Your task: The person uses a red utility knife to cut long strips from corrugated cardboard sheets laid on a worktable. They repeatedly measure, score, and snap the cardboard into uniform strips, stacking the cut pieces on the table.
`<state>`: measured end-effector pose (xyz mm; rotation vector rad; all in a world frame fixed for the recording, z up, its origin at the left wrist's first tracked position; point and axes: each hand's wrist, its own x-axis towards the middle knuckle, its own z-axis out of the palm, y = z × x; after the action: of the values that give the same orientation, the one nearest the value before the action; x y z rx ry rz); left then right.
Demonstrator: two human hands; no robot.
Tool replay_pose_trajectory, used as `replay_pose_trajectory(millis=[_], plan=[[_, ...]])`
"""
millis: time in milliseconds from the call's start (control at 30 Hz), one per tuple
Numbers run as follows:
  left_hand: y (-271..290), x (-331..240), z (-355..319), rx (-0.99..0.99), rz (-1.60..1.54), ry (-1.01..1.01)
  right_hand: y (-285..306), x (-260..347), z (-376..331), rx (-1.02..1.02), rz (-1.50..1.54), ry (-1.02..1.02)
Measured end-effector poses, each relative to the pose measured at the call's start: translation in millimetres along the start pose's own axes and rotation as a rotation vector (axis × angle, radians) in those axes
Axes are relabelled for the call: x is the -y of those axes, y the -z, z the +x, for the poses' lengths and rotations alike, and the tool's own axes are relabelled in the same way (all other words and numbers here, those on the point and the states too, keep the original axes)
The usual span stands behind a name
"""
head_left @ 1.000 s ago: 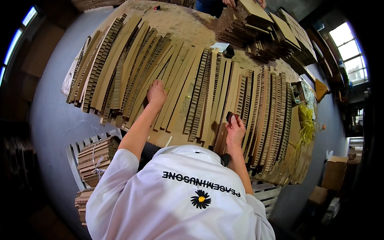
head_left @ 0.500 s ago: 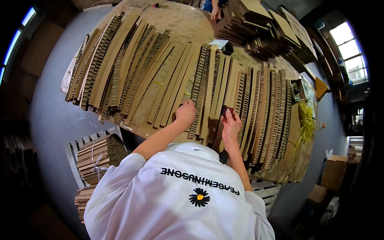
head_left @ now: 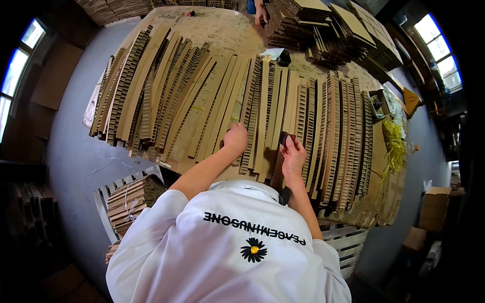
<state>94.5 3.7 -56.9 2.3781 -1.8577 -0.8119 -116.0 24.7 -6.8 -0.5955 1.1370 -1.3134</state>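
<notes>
Long honeycomb cardboard strips lie side by side across a work table, some with plain tan faces up and others with their open cells showing. My left hand is closed low over the strips left of the middle; whatever is in its fingers is hidden. Just beyond it shows a bit of yellowish clear strip. Between thumb and fingers, my right hand pinches a small dark red flat piece, whose kind I cannot make out. It is above the strips right of the middle.
Stacked cardboard pieces fill the far right, beside another person's hand. A black cup-like container and white sheet stand behind the strips. Yellow plastic strapping hangs at the right. Tied strips lie on a pallet lower left.
The whole view has shifted and turned slightly. My left hand has closed a little more and turned; my right hand keeps its pinch on the dark red piece in nearly the same place.
</notes>
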Motion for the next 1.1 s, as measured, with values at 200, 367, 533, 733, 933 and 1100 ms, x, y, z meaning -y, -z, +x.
replay_pose_trajectory(millis=[200, 367, 533, 733, 933, 1100], plan=[[-4.1, 12.6, -14.0, -0.058, 0.049, -0.086, -0.6, 2.4, -1.0, 0.000, -0.035, -0.007], [1.5, 36.4, -15.4, -0.148, 0.168, -0.106, 0.3, 3.4, -1.6, 0.007, -0.030, -0.013], [20.5, 31.9, -14.7, -0.185, 0.193, -0.152, 4.8, 1.2, 2.1, -0.009, -0.012, -0.006], [1.0, -11.3, -30.8, -0.024, -0.024, -0.072, 0.4, -1.0, 2.5, -0.010, -0.060, -0.014], [-7.0, -13.2, -27.0, 0.044, -0.185, -0.021, 8.9, -0.6, 1.8, -0.019, -0.030, -0.014], [-3.5, -9.3, -26.2, -0.018, -0.071, -0.086, 4.5, -2.4, 1.8, -0.048, -0.032, -0.014]])
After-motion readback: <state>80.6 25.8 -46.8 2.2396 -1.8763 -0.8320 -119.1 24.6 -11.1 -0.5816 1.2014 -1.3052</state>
